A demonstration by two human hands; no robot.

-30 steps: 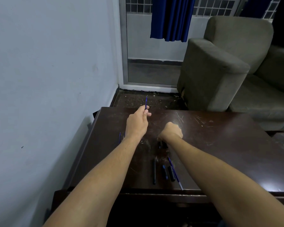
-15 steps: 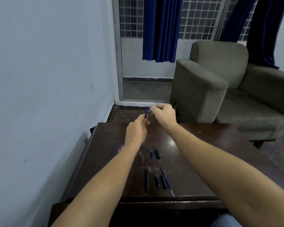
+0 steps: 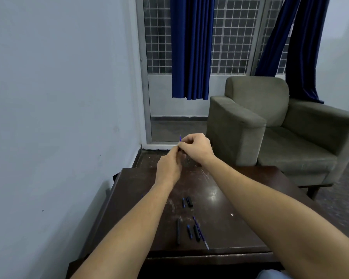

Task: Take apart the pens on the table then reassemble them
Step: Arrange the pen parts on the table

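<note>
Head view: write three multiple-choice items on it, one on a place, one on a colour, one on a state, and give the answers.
1. Where does the long black pen barrel lie?
A. In a cup
B. On the table, near its front edge
C. On a shelf

2. What colour are the curtains?
A. Red
B. White
C. Dark blue

3. How do the left hand and the right hand stand?
A. Raised together, both with a grip on the thin blue refill
B. Flat on the table, apart
C. Each holding a cup

Answers: 1 B, the barrel lies by the near edge of the table. 2 C, both curtains hang dark blue. 3 A, curled fingers meet around the refill above the table's far end.
</note>
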